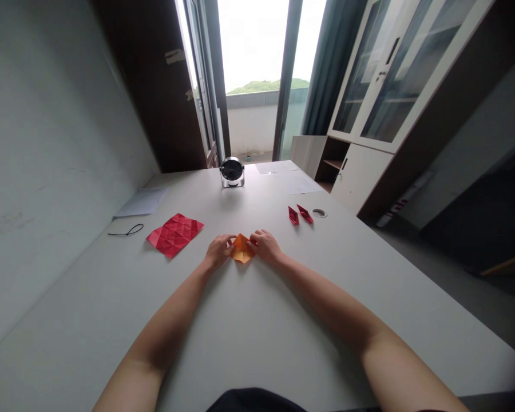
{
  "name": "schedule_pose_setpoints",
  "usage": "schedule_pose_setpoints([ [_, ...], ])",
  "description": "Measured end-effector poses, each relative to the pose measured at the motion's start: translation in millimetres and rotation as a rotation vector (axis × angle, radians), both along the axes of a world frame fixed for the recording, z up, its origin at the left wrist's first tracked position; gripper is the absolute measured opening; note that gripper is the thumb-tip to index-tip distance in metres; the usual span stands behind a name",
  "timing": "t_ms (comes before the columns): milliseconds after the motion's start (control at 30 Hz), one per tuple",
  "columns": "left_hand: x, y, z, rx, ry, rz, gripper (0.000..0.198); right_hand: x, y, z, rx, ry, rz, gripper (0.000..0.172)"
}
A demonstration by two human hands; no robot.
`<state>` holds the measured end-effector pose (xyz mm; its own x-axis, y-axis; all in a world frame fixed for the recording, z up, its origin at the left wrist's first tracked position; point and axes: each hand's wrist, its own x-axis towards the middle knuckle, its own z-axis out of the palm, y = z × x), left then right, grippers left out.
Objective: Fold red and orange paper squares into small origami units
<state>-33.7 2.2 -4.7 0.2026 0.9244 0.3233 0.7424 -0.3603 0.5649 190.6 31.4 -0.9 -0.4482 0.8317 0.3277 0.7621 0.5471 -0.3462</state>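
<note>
A small folded orange paper (242,249) lies on the white table (249,332) in front of me. My left hand (218,250) pinches its left edge with curled fingers. My right hand (264,246) pinches its right edge the same way. Both forearms reach forward over the table. A creased red paper square (175,234) lies flat to the left of my hands. Two small folded red paper pieces (299,214) sit to the right, beyond my right hand.
A small round desk fan (232,171) stands at the table's far end. White sheets (141,202) and a black cord loop (127,231) lie at the far left by the wall. A round cable hole (319,213) is near the right edge. A glass-door cabinet (390,86) stands right.
</note>
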Motion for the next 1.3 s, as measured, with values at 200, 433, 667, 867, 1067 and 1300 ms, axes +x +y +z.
schedule_pose_setpoints([
  [200, 2, 1, -1.6, 0.127, 0.159, -0.039, 0.059, -3, -3, 1.4, 0.017, -0.060, -0.088, 0.024],
  [433, 5, 8, -10.3, 0.133, 0.305, -0.181, 0.056, -3, -4, 0.0, 0.036, -0.097, -0.088, 0.021],
  [667, 9, 0, -3.1, 0.003, 0.367, -0.203, 0.039, -4, -5, -0.7, 0.053, -0.049, -0.065, 0.046],
  [867, 11, -3, 3.2, -0.030, 0.407, -0.162, 0.044, 0, 2, -5.9, -0.017, -0.033, -0.109, 0.040],
  [1067, 11, -2, 5.5, -0.034, 0.410, -0.137, 0.044, 12, 13, -5.3, -0.018, -0.041, -0.198, 0.025],
  [1300, 11, -4, 5.7, -0.027, 0.391, -0.106, 0.043, 17, 16, -3.1, 0.007, -0.048, -0.318, 0.024],
])
